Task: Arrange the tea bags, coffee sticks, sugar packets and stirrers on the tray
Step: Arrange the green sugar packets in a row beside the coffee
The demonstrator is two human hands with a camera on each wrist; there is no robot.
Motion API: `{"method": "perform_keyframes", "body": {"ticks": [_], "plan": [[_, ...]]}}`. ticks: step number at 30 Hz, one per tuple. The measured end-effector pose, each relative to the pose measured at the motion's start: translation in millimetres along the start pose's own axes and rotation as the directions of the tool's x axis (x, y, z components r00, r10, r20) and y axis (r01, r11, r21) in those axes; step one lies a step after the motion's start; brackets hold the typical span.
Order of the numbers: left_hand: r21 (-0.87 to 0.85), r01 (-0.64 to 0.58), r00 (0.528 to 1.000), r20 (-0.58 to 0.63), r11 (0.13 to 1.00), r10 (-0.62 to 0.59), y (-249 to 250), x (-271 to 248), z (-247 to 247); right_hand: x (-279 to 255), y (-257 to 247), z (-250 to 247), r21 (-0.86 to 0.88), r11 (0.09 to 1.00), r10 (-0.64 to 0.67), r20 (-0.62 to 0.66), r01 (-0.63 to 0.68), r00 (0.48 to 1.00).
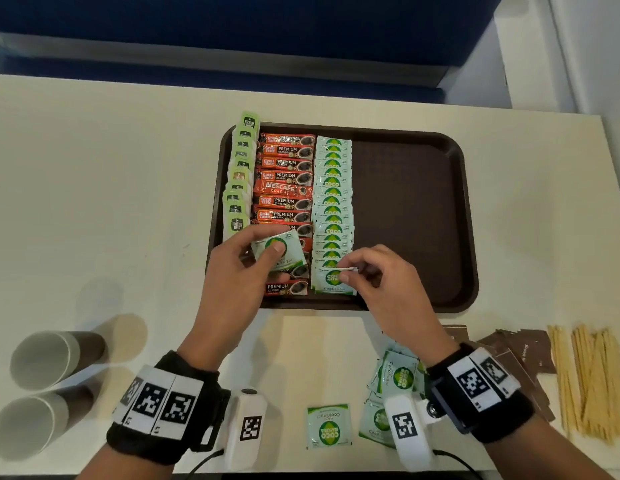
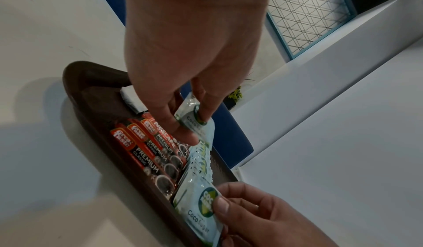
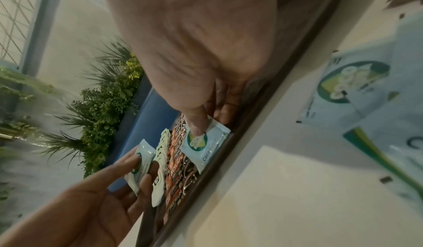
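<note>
brown tray (image 1: 409, 216) sits on the cream surface (image 1: 111, 202), three columns filled on its left side. left column: green-and-white tea bags (image 1: 240, 174) standing overlapped against the rim, label reads "mccoy tops" as far as i can make out. middle column: red coffee sticks (image 1: 284, 188), most printed "great taste premium classic", one "nescafe classic" mid-stack. third column: pale blue sugar packets (image 1: 333, 209), green-yellow round logo "coco natura", "coco sugar" below it, shingled front to back. right part of the tray is bare brown.

left hand (image 1: 232, 271) pinches one sugar packet (image 1: 279, 249) between thumb and fingers, held over the near end of the coffee column. right hand (image 1: 381, 282) pinches the top edge of the nearest sugar packet in the column (image 1: 331, 280), thumb on its face, other fingers curled; packet lies at the near end of the row, by the tray's near rim.

off the tray, near edge of the surface: loose coco sugar packets (image 1: 329, 426), more under the right wrist. brown sachets (image 1: 516, 348), text too small to read, and a pile of pale wooden stirrers (image 1: 592, 379) at right. two paper cups (image 1: 49, 358) lie on their sides at left.
</note>
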State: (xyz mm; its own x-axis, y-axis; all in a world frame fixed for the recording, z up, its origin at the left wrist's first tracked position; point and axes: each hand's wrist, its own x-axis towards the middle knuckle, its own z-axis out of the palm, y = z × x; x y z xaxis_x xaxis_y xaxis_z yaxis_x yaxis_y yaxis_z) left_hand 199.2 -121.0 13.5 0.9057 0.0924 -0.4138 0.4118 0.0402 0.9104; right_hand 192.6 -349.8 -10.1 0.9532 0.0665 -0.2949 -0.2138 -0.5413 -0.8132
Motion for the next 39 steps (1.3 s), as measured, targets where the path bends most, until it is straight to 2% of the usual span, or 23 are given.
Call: {"method": "perform_keyframes", "body": {"ticks": [7, 17, 21, 23, 26, 29, 33, 39], "plan": [[0.043, -0.01, 1.0, -0.02, 0.999, 0.011, -2.9, -2.3, -2.3, 3.2, 2.3, 10.0, -0.051, 0.997, -0.062, -0.038, 0.06, 0.997], [0.04, -0.006, 1.0, -0.026, 0.999, 0.007, -2.3, -0.1, -1.0, 2.8, 6.2, 10.7, -0.093, 0.993, -0.082, -0.051, 0.077, 0.995], [0.03, 0.002, 0.999, -0.037, 1.0, -0.001, -1.2, -0.3, 2.6, 2.4, 0.8, 6.9, -0.054, 0.997, -0.063, -0.119, 0.056, 0.991], [0.044, -0.012, 1.0, -0.017, 0.999, 0.012, -0.6, -0.2, 6.7, 2.2, -7.5, 1.0, 0.063, 0.997, -0.038, -0.121, 0.045, 0.992], [0.068, -0.035, 0.996, 0.079, 0.997, 0.03, -1.4, -1.8, 15.3, 1.2, -21.0, -7.0, 0.237, 0.972, -0.007, 0.009, 0.004, 1.0], [0.114, -0.052, 0.986, 0.166, 0.992, 0.033, -5.3, -3.0, 21.6, 0.6, -23.4, -13.0, 0.181, 0.983, -0.04, 0.035, 0.033, 0.999], [0.19, -0.072, 0.994, 0.096, 0.979, 0.054, -12.8, -2.4, 21.2, -3.2, -11.1, -17.1, 0.149, 0.989, 0.01, 0.028, -0.014, 1.0], [0.396, -0.138, 0.99, 0.02, 0.908, 0.141, -29.5, -10.5, 27.0, -10.4, 1.1, -5.4, 0.072, 0.996, 0.043, -0.006, -0.042, 0.999]]}}
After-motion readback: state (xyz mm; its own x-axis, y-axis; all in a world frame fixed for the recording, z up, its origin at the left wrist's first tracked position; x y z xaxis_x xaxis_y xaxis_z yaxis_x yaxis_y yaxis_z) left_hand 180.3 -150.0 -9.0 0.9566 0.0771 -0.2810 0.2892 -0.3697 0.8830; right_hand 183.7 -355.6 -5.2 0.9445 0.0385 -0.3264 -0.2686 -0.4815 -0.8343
